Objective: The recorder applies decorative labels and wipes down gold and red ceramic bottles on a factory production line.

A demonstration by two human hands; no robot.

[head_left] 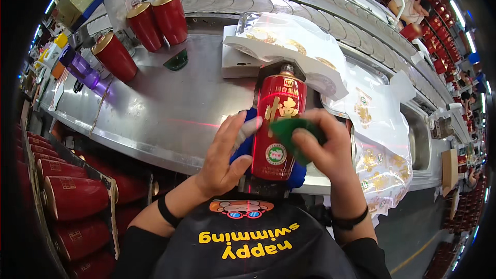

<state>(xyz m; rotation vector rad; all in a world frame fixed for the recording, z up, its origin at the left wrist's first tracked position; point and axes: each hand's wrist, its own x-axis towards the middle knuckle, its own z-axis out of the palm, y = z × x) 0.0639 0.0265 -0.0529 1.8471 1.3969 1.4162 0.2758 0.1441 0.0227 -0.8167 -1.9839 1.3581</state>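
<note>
A red bottle (279,95) with gold characters and a round green-and-white mark lies in front of me, its neck pointing away. It rests in a dark holder with blue cloth (297,176) showing at its sides. My right hand (325,142) is closed on a green scraper (290,133), slightly smeared by motion, over the bottle's front. My left hand (223,156) is at the bottle's left side with fingers stretched out, and a pale wrap covers one finger. That wrapped fingertip is close to the bottle; whether it touches I cannot tell.
Sheets of printed labels (294,41) drape over a white box beyond the bottle; more label sheets (374,124) hang at right. Red bottles (114,57), a purple drink bottle (82,70) and a green piece (176,60) stand or lie at left. A slatted conveyor (248,2) runs behind; racked bottles (67,196) are lower left.
</note>
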